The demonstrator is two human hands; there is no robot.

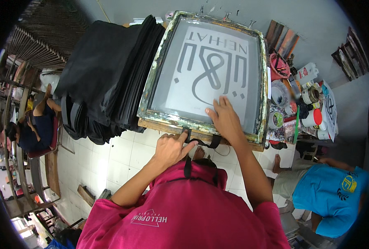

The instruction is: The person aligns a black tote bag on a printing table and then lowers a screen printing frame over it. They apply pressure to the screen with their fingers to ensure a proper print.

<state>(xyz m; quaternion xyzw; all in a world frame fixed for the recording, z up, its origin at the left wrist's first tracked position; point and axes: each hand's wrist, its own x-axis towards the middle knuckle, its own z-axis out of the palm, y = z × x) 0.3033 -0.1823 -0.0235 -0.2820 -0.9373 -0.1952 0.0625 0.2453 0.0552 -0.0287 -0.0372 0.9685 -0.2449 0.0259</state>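
In front of me lies a printing screen (161, 83) with a paint-spattered wooden frame and grey mesh bearing a pale rectangle with dark lettering shapes. My right hand (225, 119) rests on the lower part of the mesh, fingers apart, holding nothing. Under the frame's near edge is a wooden board (159, 125). A black strap (214, 142) loops down over its front edge. At the strap's left end is my left hand (170, 150), index finger and thumb about it, other fingers curled. What lies between screen and board is hidden.
A tall stack of black fabric bags (99, 66) stands left of the screen. On the right are pots, a white jug (307, 72) and a red-lidded tub (317, 117). One person in a blue shirt (325, 193) is at lower right; another sits far left.
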